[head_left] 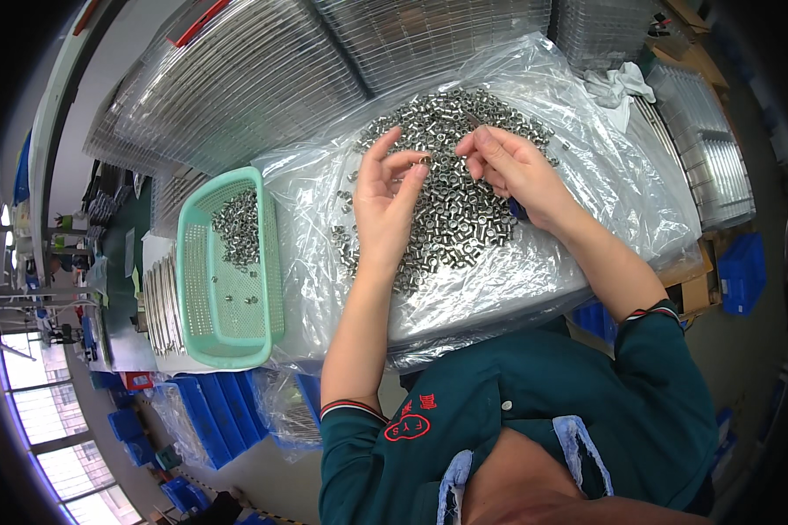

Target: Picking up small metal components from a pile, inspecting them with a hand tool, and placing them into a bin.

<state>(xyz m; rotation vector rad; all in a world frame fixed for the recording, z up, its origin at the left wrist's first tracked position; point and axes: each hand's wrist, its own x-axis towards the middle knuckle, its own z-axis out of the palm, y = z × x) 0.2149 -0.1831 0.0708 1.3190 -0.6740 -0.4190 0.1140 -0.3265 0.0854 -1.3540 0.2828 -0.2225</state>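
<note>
**Small metal sleeve pinched above the heap**

A small silvery metal sleeve (425, 161) sits pinched in the left hand (387, 194) grip; its axis is too small to tell. The right hand (510, 166) pinches a thin metal pin (474, 121) pointing up-left. Both hover over the heap of silvery metal sleeves (451, 206) on clear plastic sheeting (587, 157); a mint-green plastic basket (223, 271) lies left.

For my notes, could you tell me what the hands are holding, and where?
The left hand pinches one small silver metal nut by its rim; the right hand holds thin tweezers near their lower end.
</note>
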